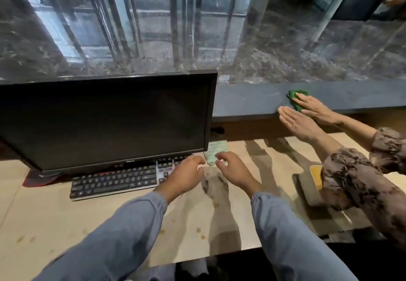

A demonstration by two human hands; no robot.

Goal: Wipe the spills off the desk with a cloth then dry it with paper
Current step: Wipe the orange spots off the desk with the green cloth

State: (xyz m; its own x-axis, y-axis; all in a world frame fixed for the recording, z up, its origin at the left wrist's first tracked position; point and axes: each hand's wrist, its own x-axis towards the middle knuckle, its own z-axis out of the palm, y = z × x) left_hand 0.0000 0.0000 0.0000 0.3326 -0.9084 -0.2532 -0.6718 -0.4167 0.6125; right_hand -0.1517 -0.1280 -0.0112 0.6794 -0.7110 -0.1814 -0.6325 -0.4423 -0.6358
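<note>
Both hands hover loosely spread over the worktop (55, 219), left hand (185, 176) and right hand (234, 170) just short of the pale cloth (214, 151) near its far edge.

Both arms out, hands side by side

Left hand (186, 176) and right hand (234, 170) reach forward in grey-blue sleeves, palms down, fingers curled loosely and apart, grip closed on nothing; the two hands sit near each other, not touching.
</note>
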